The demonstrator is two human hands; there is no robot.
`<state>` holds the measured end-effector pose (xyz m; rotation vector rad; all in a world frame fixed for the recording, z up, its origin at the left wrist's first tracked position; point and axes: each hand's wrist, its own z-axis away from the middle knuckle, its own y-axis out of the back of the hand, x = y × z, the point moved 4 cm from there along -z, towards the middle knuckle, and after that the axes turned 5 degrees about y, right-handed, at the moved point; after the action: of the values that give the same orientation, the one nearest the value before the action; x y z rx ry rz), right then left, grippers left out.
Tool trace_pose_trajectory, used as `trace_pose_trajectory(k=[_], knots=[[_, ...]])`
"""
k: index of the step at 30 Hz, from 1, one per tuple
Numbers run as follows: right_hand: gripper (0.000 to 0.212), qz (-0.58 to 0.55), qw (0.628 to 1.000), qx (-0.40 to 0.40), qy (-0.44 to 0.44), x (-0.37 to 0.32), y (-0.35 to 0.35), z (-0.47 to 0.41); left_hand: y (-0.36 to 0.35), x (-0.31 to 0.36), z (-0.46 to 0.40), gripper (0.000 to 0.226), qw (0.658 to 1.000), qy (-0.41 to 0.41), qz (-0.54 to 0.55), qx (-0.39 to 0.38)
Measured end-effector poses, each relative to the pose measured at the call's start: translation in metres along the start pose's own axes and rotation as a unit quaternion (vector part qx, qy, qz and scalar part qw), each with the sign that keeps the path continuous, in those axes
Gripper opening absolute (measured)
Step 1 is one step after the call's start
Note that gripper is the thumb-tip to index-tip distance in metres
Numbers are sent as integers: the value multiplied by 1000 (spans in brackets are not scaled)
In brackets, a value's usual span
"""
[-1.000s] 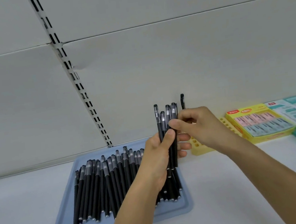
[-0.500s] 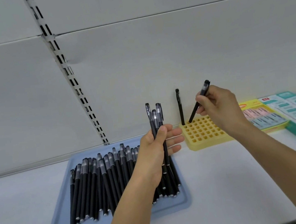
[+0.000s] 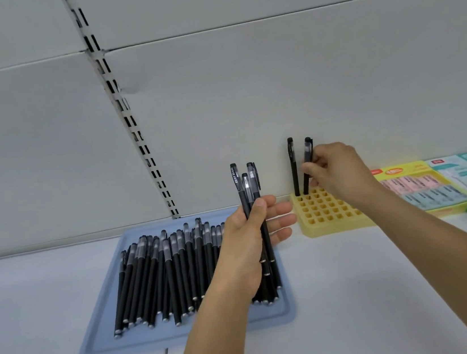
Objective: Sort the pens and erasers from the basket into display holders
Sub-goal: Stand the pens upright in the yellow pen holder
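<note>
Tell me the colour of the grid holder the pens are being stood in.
Yellow; the grid holder shows best in the head view, the only one.

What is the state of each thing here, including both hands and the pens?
Left hand: grips three pens, upright.
Right hand: pinches second pen, its tip in the holder's back row.
First pen: stands in the yellow holder.
Loose pens: lie in the blue tray.
Eraser boxes: lie flat, open.
</note>
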<state>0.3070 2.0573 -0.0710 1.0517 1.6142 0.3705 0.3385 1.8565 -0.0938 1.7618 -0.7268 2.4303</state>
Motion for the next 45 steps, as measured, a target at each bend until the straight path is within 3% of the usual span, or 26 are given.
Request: trace_pose_trajectory(k=[3, 5, 9, 11, 17, 19, 31, 36, 42, 45], knots=[[29, 45, 997, 54, -23, -11, 15, 14, -2, -1, 2, 27, 1000, 1, -7, -3], [27, -30, 997, 75, 3, -29, 21, 30, -9, 1, 3, 28, 1000, -2, -18, -22], [30, -265, 956, -124, 10, -61, 7, 57, -29, 4, 7, 31, 990, -10, -96, -100], [31, -302, 944, -130, 12, -65, 14, 59, -34, 4, 9, 31, 987, -15, -115, -115], [24, -279, 959, 60, -8, -30, 52, 38, -16, 3, 8, 27, 985, -58, -161, 6], [19, -229, 970, 87, 4, -19, 58, 33, -14, 4, 12, 26, 985, -74, -153, 21], [15, -123, 992, 27, 9, 3, 29, 13, -15, -7, 12, 11, 995, 8, -61, 83], [22, -60, 998, 17, 14, -3, 26, 1, -18, -5, 16, 14, 998, -17, -25, 51], [20, -45, 998, -37, -32, 7, 10, 4, -16, -4, 17, 23, 995, -52, -71, 45], [25, -11, 999, 16, -42, 8, 20, 14, -17, -4, 19, 24, 995, -58, -71, 37]])
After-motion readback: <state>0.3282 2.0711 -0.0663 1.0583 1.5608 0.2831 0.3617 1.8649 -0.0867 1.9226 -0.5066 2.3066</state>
